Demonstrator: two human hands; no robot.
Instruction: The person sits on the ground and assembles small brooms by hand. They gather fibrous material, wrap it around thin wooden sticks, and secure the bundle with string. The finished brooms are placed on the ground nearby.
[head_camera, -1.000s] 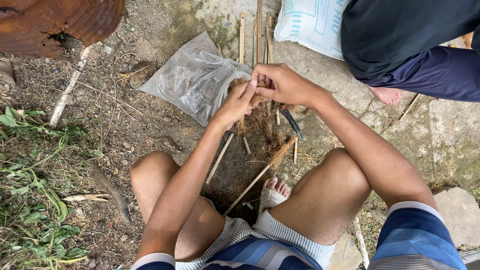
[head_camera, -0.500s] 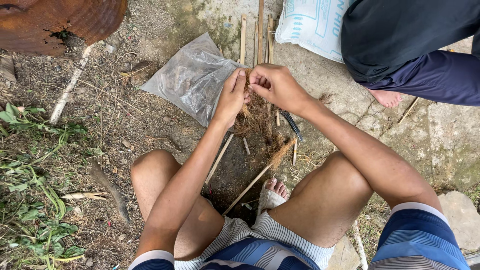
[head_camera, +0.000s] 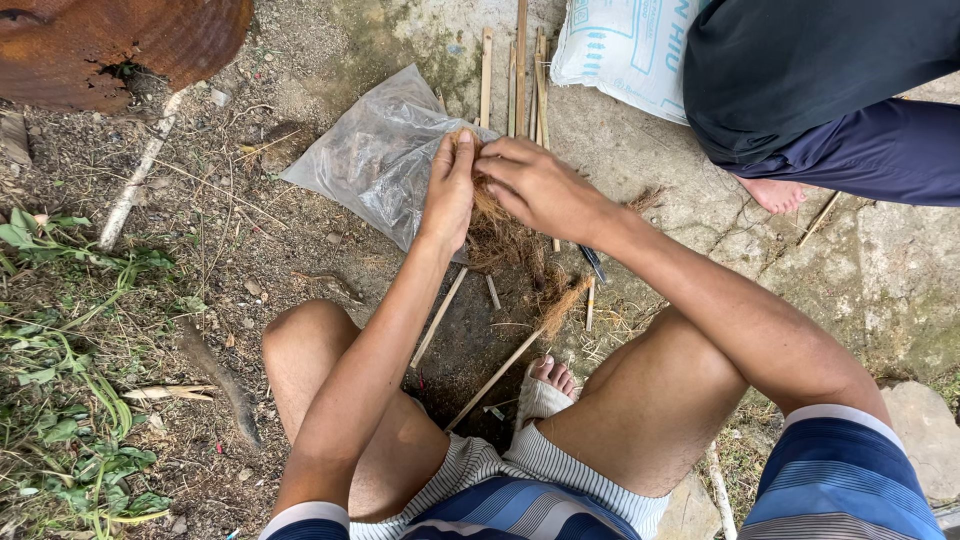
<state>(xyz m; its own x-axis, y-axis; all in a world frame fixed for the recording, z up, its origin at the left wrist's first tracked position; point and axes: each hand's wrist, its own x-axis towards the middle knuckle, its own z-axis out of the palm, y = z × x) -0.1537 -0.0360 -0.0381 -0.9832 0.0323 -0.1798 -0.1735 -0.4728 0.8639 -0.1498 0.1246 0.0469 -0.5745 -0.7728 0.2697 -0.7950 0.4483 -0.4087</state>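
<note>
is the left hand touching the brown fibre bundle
Touching. The head view shows the left hand pressed flat against the fibre bundle, with the right hand pinching it from the other side.

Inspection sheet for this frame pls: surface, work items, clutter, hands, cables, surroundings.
Surface: bare ground of dirt and cracked stone.
Work items: brown fibre bundle hanging from both hands; clear plastic bag beside it.
Clutter: thin wooden sticks, one long stick, scattered fibre scraps.
Hands: left hand and right hand both pinch the top of the fibre.
Cables: nothing seen.
Surroundings: rusty metal sheet, weeds, white sack, another person squatting barefoot.
</note>
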